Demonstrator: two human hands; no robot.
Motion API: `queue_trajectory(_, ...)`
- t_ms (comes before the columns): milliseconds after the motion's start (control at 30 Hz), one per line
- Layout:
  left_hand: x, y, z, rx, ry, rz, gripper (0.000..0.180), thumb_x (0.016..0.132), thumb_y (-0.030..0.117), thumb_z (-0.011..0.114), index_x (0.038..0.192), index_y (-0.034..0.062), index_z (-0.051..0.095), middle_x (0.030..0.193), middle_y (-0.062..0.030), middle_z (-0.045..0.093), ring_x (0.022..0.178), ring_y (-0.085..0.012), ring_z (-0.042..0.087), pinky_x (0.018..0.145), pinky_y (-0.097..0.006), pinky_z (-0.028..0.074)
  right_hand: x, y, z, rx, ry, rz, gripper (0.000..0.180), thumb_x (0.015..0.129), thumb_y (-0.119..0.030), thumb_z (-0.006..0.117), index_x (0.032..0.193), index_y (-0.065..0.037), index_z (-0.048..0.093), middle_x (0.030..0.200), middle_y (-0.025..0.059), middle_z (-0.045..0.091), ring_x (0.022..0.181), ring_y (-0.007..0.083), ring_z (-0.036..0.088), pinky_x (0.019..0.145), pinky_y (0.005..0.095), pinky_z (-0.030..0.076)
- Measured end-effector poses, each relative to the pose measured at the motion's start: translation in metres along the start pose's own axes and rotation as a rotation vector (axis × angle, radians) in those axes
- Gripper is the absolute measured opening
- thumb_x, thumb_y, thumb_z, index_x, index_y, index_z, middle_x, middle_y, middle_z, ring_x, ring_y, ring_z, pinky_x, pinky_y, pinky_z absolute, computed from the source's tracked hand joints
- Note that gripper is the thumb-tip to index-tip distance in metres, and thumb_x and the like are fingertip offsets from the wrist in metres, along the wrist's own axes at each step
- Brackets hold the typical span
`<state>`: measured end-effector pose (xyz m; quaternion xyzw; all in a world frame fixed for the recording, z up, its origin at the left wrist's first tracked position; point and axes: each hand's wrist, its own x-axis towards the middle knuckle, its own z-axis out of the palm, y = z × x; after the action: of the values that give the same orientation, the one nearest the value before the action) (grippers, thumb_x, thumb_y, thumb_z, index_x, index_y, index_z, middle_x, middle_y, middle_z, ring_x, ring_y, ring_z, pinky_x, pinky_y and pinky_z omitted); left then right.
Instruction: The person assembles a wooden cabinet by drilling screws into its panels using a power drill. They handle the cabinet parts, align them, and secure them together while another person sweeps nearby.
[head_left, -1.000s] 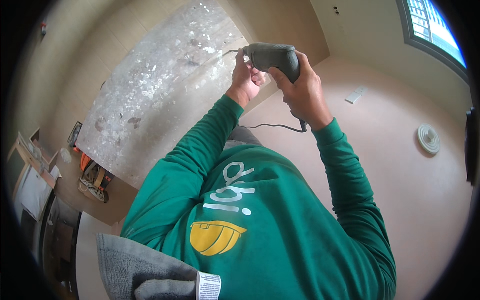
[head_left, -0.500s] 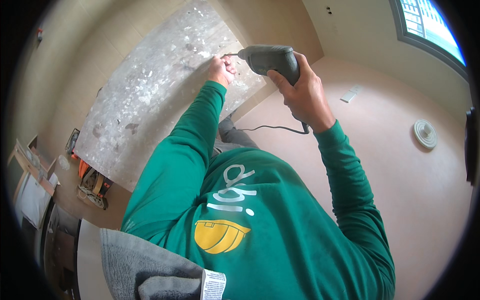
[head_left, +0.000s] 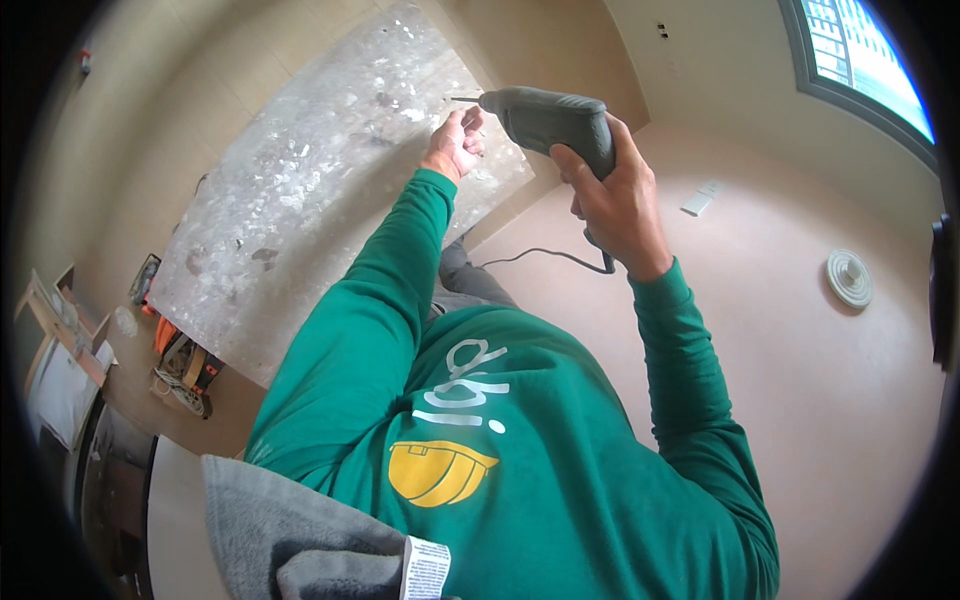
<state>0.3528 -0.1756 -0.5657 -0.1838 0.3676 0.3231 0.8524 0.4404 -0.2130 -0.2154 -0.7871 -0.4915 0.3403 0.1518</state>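
Observation:
My right hand (head_left: 622, 200) is wrapped round the grip of a dark grey corded power drill (head_left: 548, 115). The drill lies roughly level, its thin bit (head_left: 465, 99) pointing left in front of a paint-spattered grey board (head_left: 330, 120). Whether the bit touches the board cannot be told. Just below the bit is my left hand (head_left: 455, 148), its fingers curled and pinched together. Whatever those fingers hold, if anything, is too small to make out. From the drill's grip a black cord (head_left: 560, 254) runs down and leftward.
Orange and black tools (head_left: 185, 360) lie by the board's lower left edge, with wood pieces (head_left: 65, 330) farther left. On the pale surface at right are a round cream fitting (head_left: 849, 278) and a white switch plate (head_left: 699, 200). A grey-framed window (head_left: 850, 60) is at upper right.
My left hand has shifted slightly right and down, and its fist has loosened into a pinch below the bit. The drill and my right hand have moved a little to the right.

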Motion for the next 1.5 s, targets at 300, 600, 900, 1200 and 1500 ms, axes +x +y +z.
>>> queue_trajectory(300, -0.055, -0.007, -0.020, 0.451, 0.006, 0.151, 0.028, 0.101, 0.031, 0.060, 0.113, 0.0061, 0.066, 0.083, -0.0038, 0.065, 0.062, -0.0120, 0.057, 0.053, -0.027, 0.044, 0.015, 0.010, 0.027, -0.061, -0.012, -0.060, 0.068, 0.092, -0.036, 0.075, 0.139, 0.006, 0.050, 0.106, 0.0318, 0.071, 0.101, 0.0448, 0.072, 0.087, 0.0454, 0.057)
queue_trajectory(600, -0.092, -0.010, 0.054, 0.218, -0.080, 0.099, 0.056, 0.099, 0.066, 0.049, 0.082, 0.0140, 0.056, 0.062, 0.0032, 0.044, 0.053, -0.0135, 0.046, 0.052, -0.029, 0.038, 0.028, 0.005, 0.025, -0.079, -0.037, -0.069, 0.064, 0.092, -0.034, 0.075, 0.136, 0.005, 0.050, 0.105, 0.0326, 0.071, 0.101, 0.0471, 0.071, 0.087, 0.0466, 0.057)
queue_trajectory(900, -0.104, -0.010, 0.048, 0.109, -0.009, 0.151, 0.052, 0.101, 0.060, 0.050, 0.091, 0.0099, 0.059, 0.062, 0.0043, 0.035, 0.054, -0.0124, 0.042, 0.054, -0.030, 0.037, 0.026, -0.021, 0.035, -0.174, -0.056, -0.189, 0.061, 0.092, -0.032, 0.074, 0.135, 0.005, 0.050, 0.105, 0.0323, 0.071, 0.100, 0.0472, 0.071, 0.087, 0.0478, 0.057)
queue_trajectory(1200, -0.019, 0.025, -0.011, 0.221, 0.240, 0.021, 0.049, 0.108, 0.046, 0.038, 0.104, 0.0062, 0.067, 0.058, 0.0068, 0.036, 0.046, -0.0089, 0.034, 0.049, -0.029, 0.037, 0.020, -0.030, 0.022, -0.160, -0.046, -0.180, 0.061, 0.093, -0.031, 0.074, 0.135, 0.007, 0.049, 0.104, 0.0328, 0.071, 0.099, 0.0468, 0.072, 0.086, 0.0471, 0.058)
queue_trajectory(1500, 0.017, 0.052, 0.013, 0.003, 0.180, -0.125, 0.055, 0.107, 0.042, 0.028, 0.106, -0.0010, 0.062, 0.054, 0.0085, 0.030, 0.043, -0.0097, 0.026, 0.052, -0.031, 0.028, 0.015, -0.031, 0.014, -0.170, -0.055, -0.149, 0.061, 0.093, -0.031, 0.074, 0.136, 0.005, 0.049, 0.104, 0.0325, 0.071, 0.098, 0.0458, 0.072, 0.085, 0.0470, 0.058)
